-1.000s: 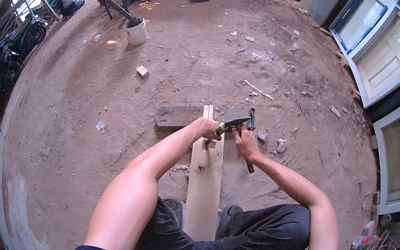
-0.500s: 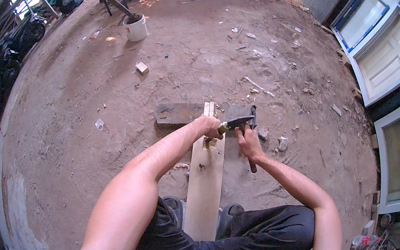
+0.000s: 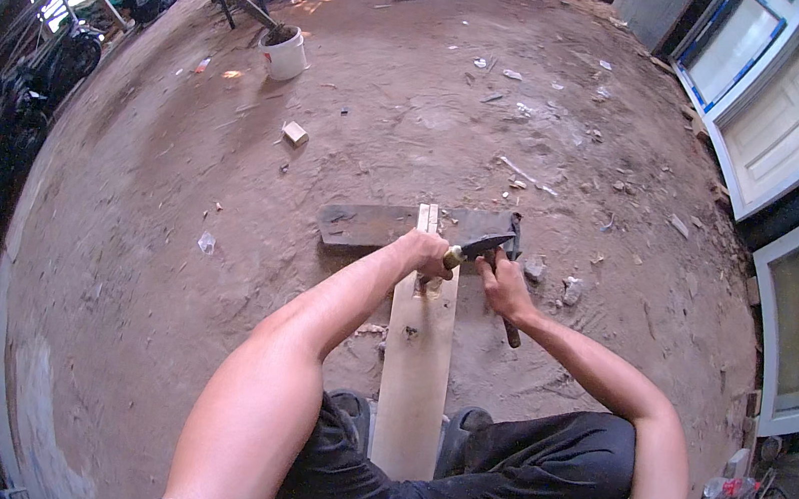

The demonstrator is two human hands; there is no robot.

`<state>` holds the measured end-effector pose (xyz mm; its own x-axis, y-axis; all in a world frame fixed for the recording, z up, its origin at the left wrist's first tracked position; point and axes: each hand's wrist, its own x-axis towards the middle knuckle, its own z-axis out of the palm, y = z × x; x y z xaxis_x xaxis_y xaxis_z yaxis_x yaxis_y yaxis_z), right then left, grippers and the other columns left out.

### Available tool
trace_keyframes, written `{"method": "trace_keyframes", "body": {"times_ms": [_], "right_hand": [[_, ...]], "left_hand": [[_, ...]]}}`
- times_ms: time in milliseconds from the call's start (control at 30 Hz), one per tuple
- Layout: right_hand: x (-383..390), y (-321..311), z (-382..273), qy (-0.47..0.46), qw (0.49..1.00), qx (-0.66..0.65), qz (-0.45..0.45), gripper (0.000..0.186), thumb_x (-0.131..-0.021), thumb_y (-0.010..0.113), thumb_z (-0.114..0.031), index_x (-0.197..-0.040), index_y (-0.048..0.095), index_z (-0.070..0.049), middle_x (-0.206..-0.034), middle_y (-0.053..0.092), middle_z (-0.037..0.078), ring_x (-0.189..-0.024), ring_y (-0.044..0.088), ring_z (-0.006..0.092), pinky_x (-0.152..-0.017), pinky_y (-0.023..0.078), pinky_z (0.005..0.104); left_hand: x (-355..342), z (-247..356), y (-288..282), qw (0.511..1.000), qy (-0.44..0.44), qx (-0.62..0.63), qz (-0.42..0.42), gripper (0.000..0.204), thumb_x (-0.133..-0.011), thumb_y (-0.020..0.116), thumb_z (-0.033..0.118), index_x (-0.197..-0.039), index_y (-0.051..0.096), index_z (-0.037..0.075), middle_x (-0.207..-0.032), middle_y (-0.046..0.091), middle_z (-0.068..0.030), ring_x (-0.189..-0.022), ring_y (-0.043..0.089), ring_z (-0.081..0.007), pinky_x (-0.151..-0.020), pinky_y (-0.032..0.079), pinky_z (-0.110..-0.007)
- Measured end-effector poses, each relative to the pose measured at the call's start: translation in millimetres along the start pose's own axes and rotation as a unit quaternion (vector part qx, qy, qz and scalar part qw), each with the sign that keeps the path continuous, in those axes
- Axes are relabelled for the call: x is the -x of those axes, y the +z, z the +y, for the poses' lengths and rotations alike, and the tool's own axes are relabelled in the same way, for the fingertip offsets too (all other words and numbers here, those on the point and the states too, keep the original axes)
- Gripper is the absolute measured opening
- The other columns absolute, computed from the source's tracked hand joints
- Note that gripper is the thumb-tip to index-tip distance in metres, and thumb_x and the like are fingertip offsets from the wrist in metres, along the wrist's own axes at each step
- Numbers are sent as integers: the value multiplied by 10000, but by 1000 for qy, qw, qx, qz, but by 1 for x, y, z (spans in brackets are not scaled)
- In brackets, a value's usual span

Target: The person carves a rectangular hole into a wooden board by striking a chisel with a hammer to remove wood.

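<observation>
A pale wooden board runs lengthwise away from me between my legs, its far end resting across a dark timber block. My left hand is closed around a chisel. The chisel's light-coloured handle top leans right, and its lower part goes down by a rough cut hollow in the board. To the right, my right hand grips a hammer by its wooden handle. The hammer's dark head lies against or very near the chisel's handle top; I cannot tell if they touch.
Small stones and scraps litter the dirt floor right of the block. A wood offcut and a white bucket stand farther off to the left. White door panels lean along the right side. A motorcycle is at far left.
The whole scene has shifted slightly right in the picture. Both hands keep their holds on the chisel and hammer, in nearly the same place over the board.
</observation>
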<state>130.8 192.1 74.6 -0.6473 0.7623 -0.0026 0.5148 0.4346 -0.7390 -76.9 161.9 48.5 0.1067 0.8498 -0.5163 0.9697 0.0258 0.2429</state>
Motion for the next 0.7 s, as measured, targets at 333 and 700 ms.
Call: {"method": "trace_keyframes", "body": {"times_ms": [333,700], "right_hand": [[-3,9,0,-54,998,-1,20,265,-942,537,-224,-971,535,40,-708,603,254,-671,618,423,-570,434,479],[-6,11,0,-80,997,4,24,303,-946,536,-242,-962,530,60,-692,597,267,-645,616,415,-563,436,478]], "left_hand": [[-4,-10,7,1000,9,3,0,547,-735,654,578,-1010,709,108,-1020,699,-137,-947,674,-281,-816,547,-389],[-7,-12,8,999,4,17,-32,464,-777,655,519,-994,699,112,-986,702,-129,-928,668,-282,-787,539,-395]]}}
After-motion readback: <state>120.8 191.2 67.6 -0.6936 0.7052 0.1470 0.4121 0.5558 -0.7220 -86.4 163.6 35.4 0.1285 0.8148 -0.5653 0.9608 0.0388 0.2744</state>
